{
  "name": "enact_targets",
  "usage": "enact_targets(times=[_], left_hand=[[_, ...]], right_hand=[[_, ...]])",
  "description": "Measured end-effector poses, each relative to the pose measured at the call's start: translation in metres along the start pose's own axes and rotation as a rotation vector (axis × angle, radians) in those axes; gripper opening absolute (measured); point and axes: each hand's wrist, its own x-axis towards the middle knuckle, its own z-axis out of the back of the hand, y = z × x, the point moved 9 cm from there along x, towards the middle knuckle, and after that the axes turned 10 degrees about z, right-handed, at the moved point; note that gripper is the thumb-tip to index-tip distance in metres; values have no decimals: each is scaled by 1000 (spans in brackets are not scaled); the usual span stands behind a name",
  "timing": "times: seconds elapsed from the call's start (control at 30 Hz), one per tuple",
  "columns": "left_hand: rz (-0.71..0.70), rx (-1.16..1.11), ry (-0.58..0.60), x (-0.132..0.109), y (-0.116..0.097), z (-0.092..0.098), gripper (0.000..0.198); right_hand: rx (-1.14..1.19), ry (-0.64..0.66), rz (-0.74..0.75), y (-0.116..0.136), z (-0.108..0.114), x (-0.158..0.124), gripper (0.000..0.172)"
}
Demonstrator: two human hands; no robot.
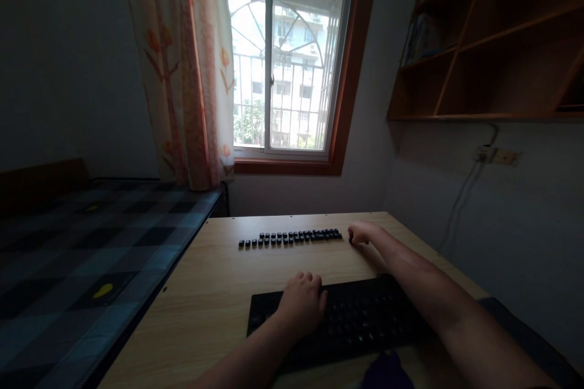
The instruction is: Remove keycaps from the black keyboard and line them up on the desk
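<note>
A black keyboard (360, 316) lies on the wooden table in front of me, with patches where keys look to be off. My left hand (302, 304) rests over its left part, fingers bent across the far edge and thumb to the right. Farther back, my right hand (360, 233) is pinched on a small black keycap (350, 237), at or just above the tabletop. To the left of that hand, several black keycaps (285, 240) stand in two long rows, the near row reaching farther left.
The table (201, 292) has a bed with a checked cover (150, 243) along its left. A curtain (196, 73) and window (292, 73) are behind. Wooden shelves (479, 73) hang at right above a wall socket (486, 154). Something purple (387, 371) shows at the bottom.
</note>
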Motion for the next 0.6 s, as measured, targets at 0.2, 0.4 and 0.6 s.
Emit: enact_targets(times=[0.2,0.4,0.6], left_hand=[[-10,-8,-5,1,0,-2,32],[-12,-9,12,0,-2,0,33],[2,-4,20,-1,-1,0,34]], right_hand=[[22,28,35,3,2,-2,27],[82,-2,103,3,-1,-6,23],[169,-146,124,8,0,-4,22]])
